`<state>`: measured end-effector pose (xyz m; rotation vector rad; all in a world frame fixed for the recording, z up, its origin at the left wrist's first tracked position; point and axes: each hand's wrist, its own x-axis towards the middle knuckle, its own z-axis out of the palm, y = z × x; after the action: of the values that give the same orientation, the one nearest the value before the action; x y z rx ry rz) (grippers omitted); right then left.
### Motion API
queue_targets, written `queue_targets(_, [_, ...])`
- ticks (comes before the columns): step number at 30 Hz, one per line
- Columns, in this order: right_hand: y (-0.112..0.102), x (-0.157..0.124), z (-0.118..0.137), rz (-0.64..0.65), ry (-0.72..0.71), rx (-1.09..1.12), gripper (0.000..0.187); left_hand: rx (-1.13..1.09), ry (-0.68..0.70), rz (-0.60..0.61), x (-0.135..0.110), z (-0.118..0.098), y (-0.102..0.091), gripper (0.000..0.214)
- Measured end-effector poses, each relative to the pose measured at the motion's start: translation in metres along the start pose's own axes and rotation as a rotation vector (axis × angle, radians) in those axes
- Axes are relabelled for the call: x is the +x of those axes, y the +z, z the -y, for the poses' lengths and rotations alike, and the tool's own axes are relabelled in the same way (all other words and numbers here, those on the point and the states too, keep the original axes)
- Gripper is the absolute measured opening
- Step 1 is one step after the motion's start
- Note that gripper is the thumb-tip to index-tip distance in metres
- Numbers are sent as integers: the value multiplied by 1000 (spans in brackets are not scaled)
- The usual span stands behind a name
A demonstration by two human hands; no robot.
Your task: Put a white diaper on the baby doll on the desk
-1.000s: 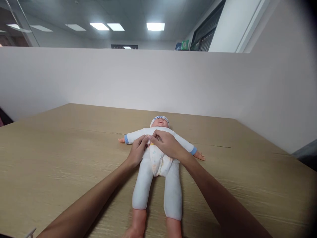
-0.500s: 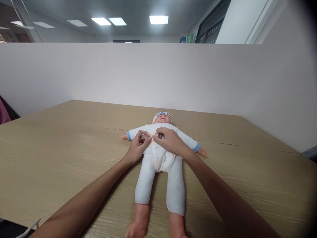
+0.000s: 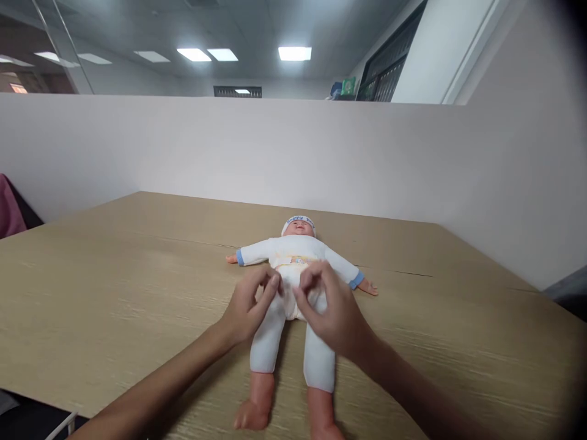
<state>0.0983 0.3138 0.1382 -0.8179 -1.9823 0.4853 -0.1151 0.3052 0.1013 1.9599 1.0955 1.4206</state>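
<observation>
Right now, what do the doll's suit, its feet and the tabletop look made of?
The suit looks like soft matte white fabric, slightly wrinkled. The doll's feet look like smooth, slightly glossy moulded plastic or vinyl. The tabletop shows printed-looking wood grain, probably matte laminate.

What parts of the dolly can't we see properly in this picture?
Head view:
- The doll's tummy and hips: hidden behind the left hand and right hand.
- Whether the fingertips pinch its white suit or only touch it: hidden by the hands themselves.
- One doll foot: cut off by the bottom edge.
- The lettering on its cap: too small to read.
</observation>
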Motion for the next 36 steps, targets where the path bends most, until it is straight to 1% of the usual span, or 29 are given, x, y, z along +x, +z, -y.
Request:
queue_targets(1, [-5,-18,10,121,38,45,12,42,18,144,-10,-6,-4,40])
queue_targets(2, [-9,-35,16,244,73,43,9,98,28,277,-19,-9,-7,41])
queue_targets(3, [-13,-50,20,347,104,10,8,159,28,372,-26,-11,-8,42])
queue_targets(4, [-15,-62,20,420,134,-42,7,211,11,417,-32,-11,-9,42])
queue_targets(5, [-17,-70,17,455,162,-105,5,243,-26,414,-37,-10,-8,41])
queue_targets(6, [-18,-75,13,457,193,-167,3,253,-79,378,-39,-8,-6,40])
queue_targets(7, [-17,-77,7,433,226,-220,4,245,-139,330,-39,-6,-3,39])
queue_targets(9, [-14,-76,-4,349,286,-303,13,227,-244,246,-36,-1,5,36])
queue_targets(11, [-9,-71,-13,276,324,-376,16,251,-300,198,-30,2,13,35])
queue_targets(13, [-3,-69,-18,222,332,-456,16,312,-311,173,-26,4,18,38])
queue_targets(17, [7,-72,-19,186,291,-578,17,424,-272,178,-24,6,23,38])
queue_targets(21, [12,-75,-19,214,244,-646,17,484,-241,185,-26,6,26,37])
queue_targets(25, [13,-77,-21,204,243,-625,14,509,-193,205,-25,8,28,37])
queue_targets(27, [13,-77,-21,192,264,-589,14,476,-149,225,-23,10,26,33])
queue_targets(31, [13,-76,-20,197,287,-527,14,353,-29,223,-19,15,21,15])
queue_targets(33, [12,-74,-20,205,285,-492,16,308,-9,227,-18,16,19,11])
queue_targets(36, [9,-71,-18,222,280,-453,21,250,-18,230,-18,16,19,7])
